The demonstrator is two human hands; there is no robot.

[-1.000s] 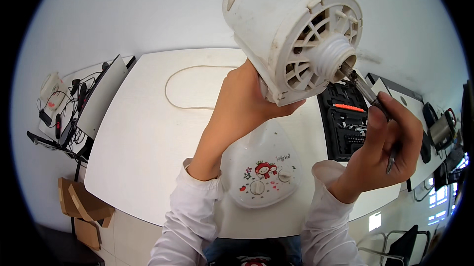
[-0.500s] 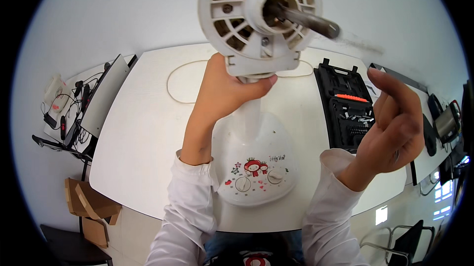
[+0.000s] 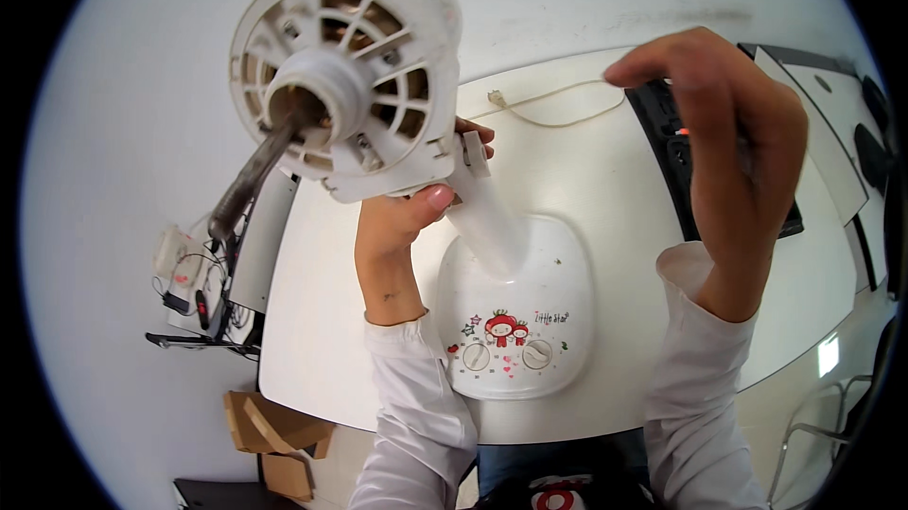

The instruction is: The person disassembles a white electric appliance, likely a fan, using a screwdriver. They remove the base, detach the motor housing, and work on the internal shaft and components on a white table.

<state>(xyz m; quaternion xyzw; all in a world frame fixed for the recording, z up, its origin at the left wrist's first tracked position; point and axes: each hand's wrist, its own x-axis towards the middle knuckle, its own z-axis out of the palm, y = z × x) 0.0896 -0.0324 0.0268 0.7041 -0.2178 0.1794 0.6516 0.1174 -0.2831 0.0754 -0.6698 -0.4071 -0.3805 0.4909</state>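
We find the white plastic fan (image 3: 345, 94) standing near the front edge of the white bench (image 3: 624, 349), with surface on both sides. The left hand (image 3: 392, 231) has its fingers closed beneath the motor housing. The right hand (image 3: 738, 131) is raised, fingers bent; we cannot tell whether they hold anything. It partly hides the black plastic tool case (image 3: 673, 165); something orange shows inside.

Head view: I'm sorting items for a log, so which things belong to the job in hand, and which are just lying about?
In the job:
White motor housing, left hand below it
Metal rod in its collar
White base with two dials
Black case, probably, partly behind the right hand

Lying about:
Cardboard box, lower left
White device, far left
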